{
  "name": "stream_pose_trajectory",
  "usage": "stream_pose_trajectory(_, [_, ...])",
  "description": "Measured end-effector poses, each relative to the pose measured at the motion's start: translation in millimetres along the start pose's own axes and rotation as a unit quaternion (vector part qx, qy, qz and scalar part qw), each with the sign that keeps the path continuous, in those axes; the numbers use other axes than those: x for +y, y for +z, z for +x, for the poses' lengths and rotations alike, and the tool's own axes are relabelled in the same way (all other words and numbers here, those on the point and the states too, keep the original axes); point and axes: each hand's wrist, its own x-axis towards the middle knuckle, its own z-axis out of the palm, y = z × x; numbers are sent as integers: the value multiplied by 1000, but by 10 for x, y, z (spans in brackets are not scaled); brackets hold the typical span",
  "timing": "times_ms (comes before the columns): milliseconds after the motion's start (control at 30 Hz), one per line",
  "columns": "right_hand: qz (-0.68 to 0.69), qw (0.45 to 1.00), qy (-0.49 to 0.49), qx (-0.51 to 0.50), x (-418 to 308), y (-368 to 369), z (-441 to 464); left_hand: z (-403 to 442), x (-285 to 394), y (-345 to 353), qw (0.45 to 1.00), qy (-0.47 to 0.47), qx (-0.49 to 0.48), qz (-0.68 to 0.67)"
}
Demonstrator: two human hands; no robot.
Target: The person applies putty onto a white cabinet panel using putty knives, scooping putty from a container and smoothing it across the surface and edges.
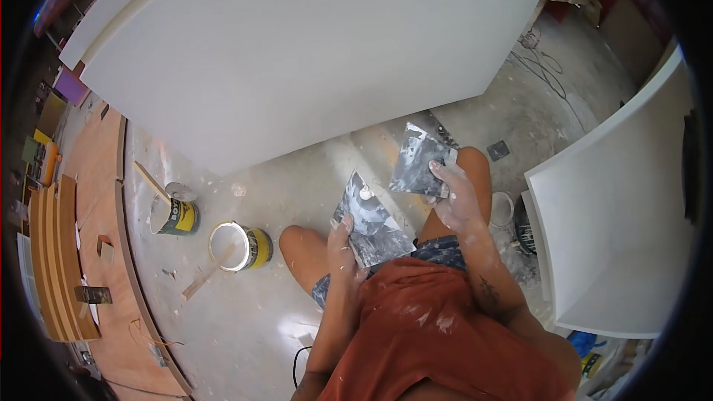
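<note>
My left hand (pixel 343 241) is closed on a wide metal scraper plate (pixel 369 224) smeared with white paste, held above my lap. A small white lump lies near the upper part of that plate. In my right hand (pixel 457 197) is another putty knife (pixel 418 160), its grey blade streaked with white and pointing up and left. The two blades are close together but apart. White residue covers the fingers of my right hand. Ahead of my knees stands a large white panel (pixel 297 52).
An open can (pixel 260 249) with a stick across it and a second can (pixel 182 217) with a wooden stick stand on the floor at left. Wooden boards (pixel 63 260) lie farther left. A curved white piece (pixel 609 200) is at right, with cables (pixel 546 67) behind.
</note>
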Motion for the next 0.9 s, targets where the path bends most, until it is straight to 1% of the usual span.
stream_pose_trajectory(33, [1,1000,-1,-1,-18,5,-10,15,-33,-68,1000,-19,-9,-22])
stream_pose_trajectory(67, [31,999,21,-10,-42,20,-33,15,-30,-62,998,-39,-18,-43])
stream_pose_trajectory(100, [60,997,43,-19,-86,46,-77,6,-29,-34,998,-39,-18,-44])
stream_pose_trajectory(133, [60,997,43,-18,-105,87,-130,4,-28,-9,997,-53,3,-59])
stream_pose_trajectory(167, [41,997,63,3,-139,190,-193,-1,-20,19,995,-67,25,-74])
stream_pose_trajectory(200, [21,996,85,24,-171,259,-253,-7,-24,15,995,-68,28,-74])
stream_pose_trajectory(267, [14,996,85,30,-177,320,-325,0,-16,-44,993,-80,27,-81])
stream_pose_trajectory(400, [-10,997,80,22,-143,251,-352,17,-22,-82,993,-76,44,-72])
stream_pose_trajectory(500, [-45,994,104,0,-195,172,-352,35,83,-76,996,-65,24,-57])
stream_pose_trajectory(533, [-45,993,105,1,-205,130,-354,38,127,-81,998,-43,19,-29])
stream_pose_trajectory(567, [-115,990,80,-25,-218,104,-353,43,172,-78,1000,-19,15,0])
stream_pose_trajectory(600, [-185,980,56,-51,-237,120,-346,35,248,-58,1000,-20,17,0])
stream_pose_trajectory(633, [-183,980,60,-51,-282,137,-395,7,334,-37,998,2,18,62])
stream_pose_trajectory(667, [-333,940,33,-65,-448,296,-487,-15,401,-1,992,25,17,124])
stream_pose_trajectory(700, [-474,877,5,-80,-522,383,-535,-19,435,28,992,26,21,125])
stream_pose_trajectory(733, [-473,877,9,-83,-498,384,-543,-24,466,51,989,38,9,146])
stream_pose_trajectory(800, [-499,856,-17,-135,-467,390,-575,-47,489,28,985,49,2,167])
stream_pose_trajectory(867, [-501,854,-25,-141,-420,415,-580,-31,492,-8,935,61,47,347])
stream_pose_trajectory(900, [-504,851,-35,-144,-407,432,-581,-48,512,28,935,60,49,346])
